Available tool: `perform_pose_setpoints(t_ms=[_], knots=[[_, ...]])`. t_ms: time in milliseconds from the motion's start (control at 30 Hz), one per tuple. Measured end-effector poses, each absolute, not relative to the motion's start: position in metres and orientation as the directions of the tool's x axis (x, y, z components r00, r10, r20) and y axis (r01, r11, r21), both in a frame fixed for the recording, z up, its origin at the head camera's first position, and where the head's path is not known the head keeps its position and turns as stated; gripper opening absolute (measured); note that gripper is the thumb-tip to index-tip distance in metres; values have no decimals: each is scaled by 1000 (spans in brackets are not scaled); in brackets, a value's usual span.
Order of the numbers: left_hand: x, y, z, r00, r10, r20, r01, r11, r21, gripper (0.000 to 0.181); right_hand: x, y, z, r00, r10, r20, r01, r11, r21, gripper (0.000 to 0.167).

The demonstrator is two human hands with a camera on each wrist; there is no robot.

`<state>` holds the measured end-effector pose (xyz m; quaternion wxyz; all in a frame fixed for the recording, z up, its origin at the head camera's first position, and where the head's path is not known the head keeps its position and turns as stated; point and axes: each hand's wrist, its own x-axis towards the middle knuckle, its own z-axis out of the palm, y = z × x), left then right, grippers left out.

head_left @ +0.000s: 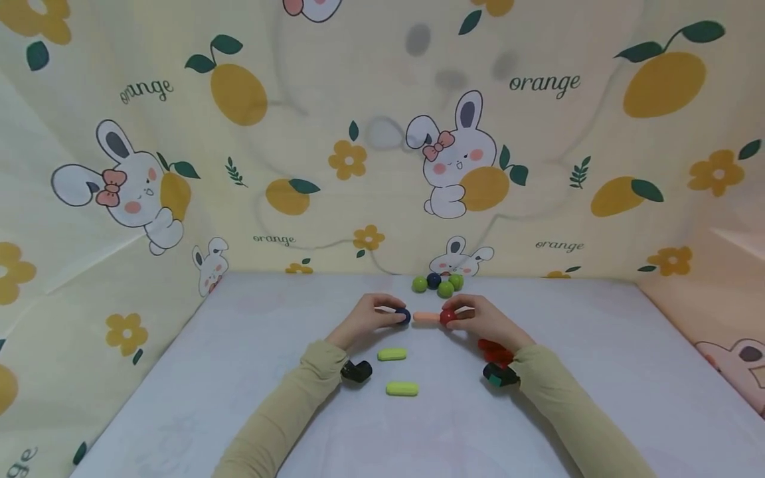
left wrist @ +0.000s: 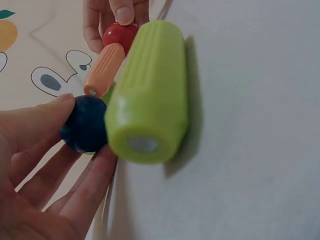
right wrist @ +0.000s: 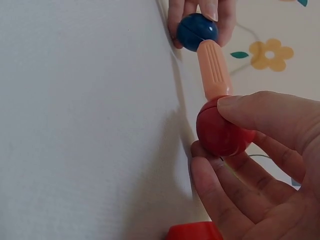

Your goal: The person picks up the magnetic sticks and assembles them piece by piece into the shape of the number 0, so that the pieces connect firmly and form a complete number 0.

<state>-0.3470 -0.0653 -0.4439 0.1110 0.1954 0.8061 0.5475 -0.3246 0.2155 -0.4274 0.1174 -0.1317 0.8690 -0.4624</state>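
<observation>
Head view: the white table (head_left: 239, 378) runs back to a far edge at 12 o'clock, where the printed cloth (head_left: 370, 192) rises; its side edges slant outward toward 8 and 4 o'clock. Broad bare tabletop stretches beyond the forearms at 9 and 3 o'clock. Near the far edge, the left hand (head_left: 372, 317) pinches a dark blue ball (head_left: 406, 315) and the right hand (head_left: 481, 320) grips a red ball (head_left: 445, 317). A peach stick (head_left: 426, 317) lies between, its 3 o'clock end meeting the red ball, a slim gap separating its 9 o'clock end from the blue. Just past them, toward 1 o'clock, green balls (head_left: 445, 289) cluster around 1 other blue ball (head_left: 433, 281). Toward 7 o'clock rest 2 lime sticks (head_left: 392, 354); at 4 o'clock, red pieces (head_left: 494, 352) sit partly behind the right wrist.

Left wrist view: thumb and fingers clasp the blue ball at 9 o'clock. A lime stick looms large beside it, a pale disc on its near end; open table spreads from 1 to 5 o'clock.

Right wrist view: thumb and fingers clamp the red ball, the peach stick pointing from it toward 12 o'clock. Table surface fills the 9 o'clock side, with a red piece cut off at 6 o'clock.
</observation>
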Motion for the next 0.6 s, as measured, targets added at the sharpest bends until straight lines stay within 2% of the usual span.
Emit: perform_pose_setpoints(t_ms=[600], knots=[[-347,-62,-442,-894,446,43,196,304,932,26,-325,214,-428,-940,-338,-46,-152,536,-830,38]])
